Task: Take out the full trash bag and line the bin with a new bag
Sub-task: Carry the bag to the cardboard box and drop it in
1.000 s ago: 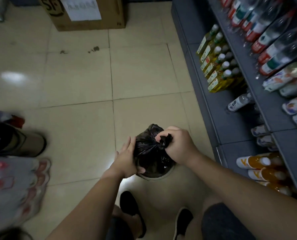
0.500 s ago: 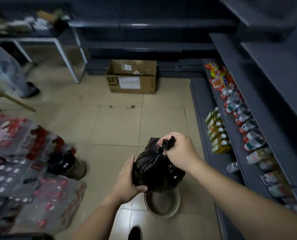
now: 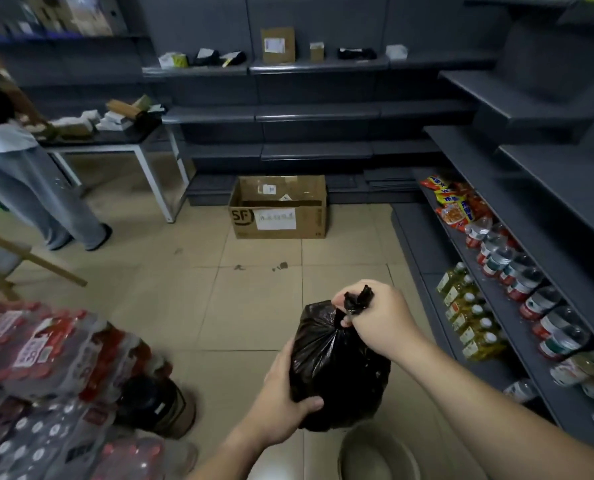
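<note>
A full black trash bag point(image 3: 337, 368) hangs in the air, clear of a small round beige bin point(image 3: 375, 457) that stands on the tiled floor below it. My right hand point(image 3: 378, 317) is shut on the bag's twisted neck at the top. My left hand point(image 3: 285, 407) cups the bag's lower left side, thumb pressed across its front. The bin looks unlined inside; its lower part is cut off by the frame edge.
Grey shelves with bottled drinks point(image 3: 517, 282) and snack packs run along the right. An open cardboard box point(image 3: 278, 209) sits on the floor ahead. Shrink-wrapped bottle packs point(image 3: 46, 375) and a dark canister point(image 3: 153, 407) lie at left. A person point(image 3: 29, 188) stands by a table point(image 3: 115, 140).
The bag has come up out of the bin and hangs above it. My view has tilted up, showing the back shelves and the person at left.
</note>
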The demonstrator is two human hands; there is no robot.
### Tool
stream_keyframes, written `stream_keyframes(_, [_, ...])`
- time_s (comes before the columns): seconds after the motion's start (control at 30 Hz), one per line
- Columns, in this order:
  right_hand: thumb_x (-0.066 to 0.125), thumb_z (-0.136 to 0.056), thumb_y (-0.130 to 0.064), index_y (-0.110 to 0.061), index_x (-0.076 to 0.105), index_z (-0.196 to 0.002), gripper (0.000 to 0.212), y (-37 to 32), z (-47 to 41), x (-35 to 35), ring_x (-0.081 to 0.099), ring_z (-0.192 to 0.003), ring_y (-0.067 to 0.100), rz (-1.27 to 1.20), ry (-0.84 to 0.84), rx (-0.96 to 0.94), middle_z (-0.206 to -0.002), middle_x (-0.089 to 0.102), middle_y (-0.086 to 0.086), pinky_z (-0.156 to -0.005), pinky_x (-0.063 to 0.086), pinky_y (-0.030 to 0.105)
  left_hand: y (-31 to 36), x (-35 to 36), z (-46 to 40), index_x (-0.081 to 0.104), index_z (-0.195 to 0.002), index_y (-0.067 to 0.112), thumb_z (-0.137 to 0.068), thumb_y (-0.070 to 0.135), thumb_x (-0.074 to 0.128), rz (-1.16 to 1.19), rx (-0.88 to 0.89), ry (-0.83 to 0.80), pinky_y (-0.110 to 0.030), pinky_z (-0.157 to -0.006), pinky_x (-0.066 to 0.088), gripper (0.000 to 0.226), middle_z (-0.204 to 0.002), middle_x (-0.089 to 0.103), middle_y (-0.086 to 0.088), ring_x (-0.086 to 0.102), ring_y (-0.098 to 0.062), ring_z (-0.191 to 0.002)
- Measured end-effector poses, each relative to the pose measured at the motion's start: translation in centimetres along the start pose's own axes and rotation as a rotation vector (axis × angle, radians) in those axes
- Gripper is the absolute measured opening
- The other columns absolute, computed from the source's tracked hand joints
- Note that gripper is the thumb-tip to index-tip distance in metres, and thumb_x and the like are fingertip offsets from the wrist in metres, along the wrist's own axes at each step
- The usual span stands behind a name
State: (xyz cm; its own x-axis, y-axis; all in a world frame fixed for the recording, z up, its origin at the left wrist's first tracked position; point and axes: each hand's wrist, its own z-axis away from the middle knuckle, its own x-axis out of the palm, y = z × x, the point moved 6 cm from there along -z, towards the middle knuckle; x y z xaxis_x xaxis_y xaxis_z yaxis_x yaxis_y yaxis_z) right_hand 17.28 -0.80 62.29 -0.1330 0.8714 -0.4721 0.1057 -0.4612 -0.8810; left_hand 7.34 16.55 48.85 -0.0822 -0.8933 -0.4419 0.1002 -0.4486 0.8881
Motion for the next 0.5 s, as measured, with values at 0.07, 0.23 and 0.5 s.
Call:
stream_keyframes(0.07, [0.068, -0.067, 0.008, -0.024, 0.078, -0.073, 0.034, -1.0, -1.8, 1.5, 0.071, -0.074, 0.015, -0.030, 0.026, 0.020, -0.079, 0.072, -0.006, -0.070, 0.051, 0.024, -0.4, -2.8, -1.9, 0.011, -0.139, 0.050, -0.067, 0.025, 0.082, -0.016, -0.013, -0.029, -0.023, -0.116, 0.020, 0.105, -0.145, 0.031, 0.024, 0.029, -0.004, -0.142])
stream_keyframes(0.23, [0.070, -0.069, 0.006, -0.025, 0.078, -0.073, 0.033, -2.7, -6.5, 5.0, 0.072, -0.075, 0.015, -0.089, 0.064, 0.067, -0.082, 0.074, -0.007, -0.073, 0.055, 0.026, -1.4, -9.0, -6.7, 0.014, -0.147, 0.043, -0.069, 0.024, 0.082, -0.067, -0.028, -0.063, -0.008, -0.106, 0.021, 0.106, -0.133, 0.030, 0.038, 0.032, 0.006, -0.132])
stream_keyframes(0.5, [0.070, -0.066, 0.005, -0.030, 0.078, -0.073, 0.036, -2.7, -17.9, 9.9, 0.072, -0.074, 0.014, -0.145, 0.052, 0.098, -0.080, 0.074, -0.011, -0.072, 0.056, 0.028, -3.4, -14.7, -16.9, 0.019, -0.150, 0.038, -0.074, 0.016, 0.080, -0.084, -0.054, -0.084, -0.011, -0.107, 0.021, 0.100, -0.138, 0.038, 0.023, 0.033, 0.002, -0.132])
